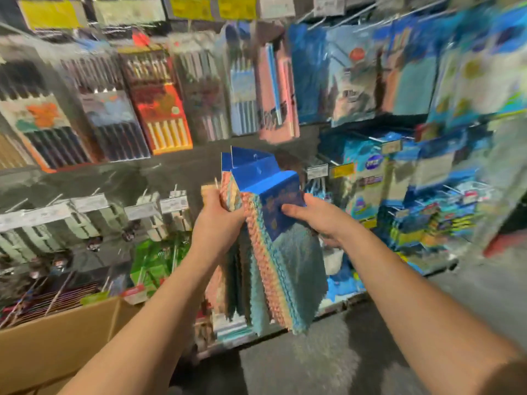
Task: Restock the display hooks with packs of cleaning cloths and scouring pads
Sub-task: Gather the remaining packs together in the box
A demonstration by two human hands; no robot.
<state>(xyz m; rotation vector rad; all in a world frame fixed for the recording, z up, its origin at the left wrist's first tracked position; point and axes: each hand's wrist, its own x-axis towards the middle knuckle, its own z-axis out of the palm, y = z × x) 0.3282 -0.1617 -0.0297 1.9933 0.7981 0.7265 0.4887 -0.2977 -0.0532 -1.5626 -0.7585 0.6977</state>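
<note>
I hold a bunch of cleaning cloth packs [273, 260] in front of the display wall, each with a blue card header and teal, orange and yellow cloths hanging below. My left hand [218, 220] grips the bunch at its left side near the headers. My right hand [316, 216] holds the front pack by its blue header card [271, 192], fingers across the card face. Similar cloth packs [353, 75] hang on hooks at the upper right. The picture is blurred by motion.
An open cardboard box [57, 340] stands at the lower left. Packs of straws or sticks [159, 106] hang at the upper left. Bare hooks with price tags [174, 203] stick out at mid left. Blue packaged goods [422, 201] fill the right side. Grey floor lies below.
</note>
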